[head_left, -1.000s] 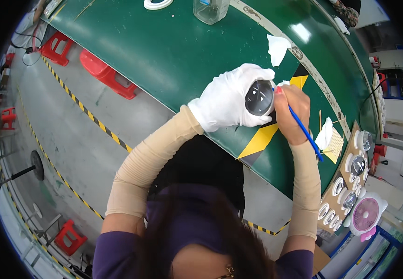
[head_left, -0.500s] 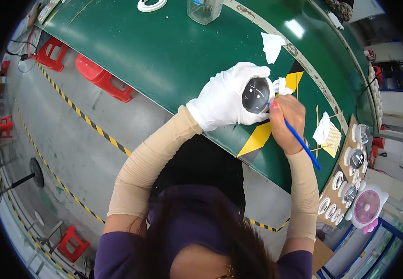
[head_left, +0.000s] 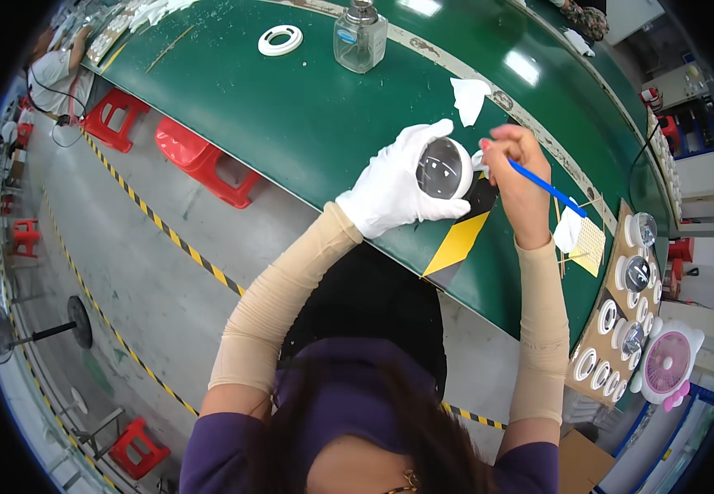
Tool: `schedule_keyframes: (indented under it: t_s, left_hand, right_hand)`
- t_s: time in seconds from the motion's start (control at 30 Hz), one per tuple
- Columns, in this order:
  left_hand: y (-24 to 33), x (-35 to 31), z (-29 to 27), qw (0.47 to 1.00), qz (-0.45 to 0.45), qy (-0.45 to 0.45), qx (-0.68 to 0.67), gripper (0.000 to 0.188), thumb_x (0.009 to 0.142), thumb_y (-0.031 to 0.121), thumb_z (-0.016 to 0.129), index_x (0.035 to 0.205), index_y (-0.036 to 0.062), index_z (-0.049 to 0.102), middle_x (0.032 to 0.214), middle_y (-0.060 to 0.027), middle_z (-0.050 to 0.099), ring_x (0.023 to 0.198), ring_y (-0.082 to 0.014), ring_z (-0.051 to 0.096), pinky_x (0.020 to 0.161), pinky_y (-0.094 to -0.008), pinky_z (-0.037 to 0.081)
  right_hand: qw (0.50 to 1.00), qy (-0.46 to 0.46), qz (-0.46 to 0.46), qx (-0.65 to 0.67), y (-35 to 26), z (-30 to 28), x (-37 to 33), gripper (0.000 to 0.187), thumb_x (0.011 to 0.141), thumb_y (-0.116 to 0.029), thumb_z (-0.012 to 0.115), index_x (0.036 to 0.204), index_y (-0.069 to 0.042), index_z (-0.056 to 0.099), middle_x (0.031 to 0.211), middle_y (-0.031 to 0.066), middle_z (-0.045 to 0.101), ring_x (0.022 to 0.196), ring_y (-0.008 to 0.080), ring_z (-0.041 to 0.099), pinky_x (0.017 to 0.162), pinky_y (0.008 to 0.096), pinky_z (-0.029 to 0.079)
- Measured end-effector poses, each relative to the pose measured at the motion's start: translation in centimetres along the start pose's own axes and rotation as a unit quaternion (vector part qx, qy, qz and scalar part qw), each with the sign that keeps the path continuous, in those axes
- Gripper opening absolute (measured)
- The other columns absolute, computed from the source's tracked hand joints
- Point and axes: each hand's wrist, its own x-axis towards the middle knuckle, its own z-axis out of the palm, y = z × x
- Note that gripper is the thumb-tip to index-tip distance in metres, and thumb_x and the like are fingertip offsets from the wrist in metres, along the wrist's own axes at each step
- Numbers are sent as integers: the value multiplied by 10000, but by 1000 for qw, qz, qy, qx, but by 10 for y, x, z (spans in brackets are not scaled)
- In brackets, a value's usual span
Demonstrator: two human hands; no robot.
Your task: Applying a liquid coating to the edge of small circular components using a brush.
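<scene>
My left hand (head_left: 390,179), in a white glove, is closed around a clear glass-like dome (head_left: 439,171) with a white ring at its rim, held above the table. My right hand (head_left: 520,177), bare, pinches a slim blue pen-shaped tool (head_left: 546,187) whose shaft points down to the right. Its fingertips are just right of the dome, apart from it. Behind them a crumpled white cloth (head_left: 479,162) is partly hidden. Which end of the tool does the work, I cannot make out.
A clear pump bottle (head_left: 361,41), a white ring (head_left: 280,40) and a white cloth (head_left: 470,99) lie on the green table (head_left: 307,115). At right are a yellow pad (head_left: 590,247) and a cardboard tray (head_left: 600,309) with rings and domes. Red stools (head_left: 196,156) stand left.
My right hand has lifted off the dome's edge, moving up and away with the blue tool. The dome stays in my left hand, turned slightly. The whole view has shifted a little.
</scene>
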Motion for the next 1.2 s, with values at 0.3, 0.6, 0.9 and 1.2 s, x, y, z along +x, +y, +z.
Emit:
schedule_keyframes:
  t_s: [0.3,0.6,0.9,1.2]
  left_hand:
    - [-2,-3,11,998,-44,21,-29,932,664,327,919,1398,66,408,1226,-110,607,1091,-214,619,966,-344,491]
    - [-2,-1,12,997,-44,30,-62,896,651,415,893,1364,89,461,1257,-149,546,1147,-333,580,979,-406,479]
    - [-1,0,10,999,-12,35,2,882,633,378,903,1351,91,480,1248,-139,557,1133,-316,595,949,-397,502]
    - [-7,2,10,999,-13,22,-31,862,637,364,897,1341,90,482,1232,-122,572,1100,-309,615,945,-390,500]
  right_hand:
    - [978,-84,56,183,2,-11,-25,134,881,52,638,1008,73,674,992,159,705,844,162,662,747,250,527]
    - [981,-24,0,194,14,8,-13,108,882,64,640,971,56,699,1014,134,720,895,164,663,827,260,527]
    - [982,-6,-41,184,17,15,-19,82,888,66,607,944,67,668,1016,171,708,1019,267,667,899,328,515]
    - [978,-35,-96,183,27,10,-29,29,879,50,630,903,58,645,959,140,676,1110,355,631,964,416,474]
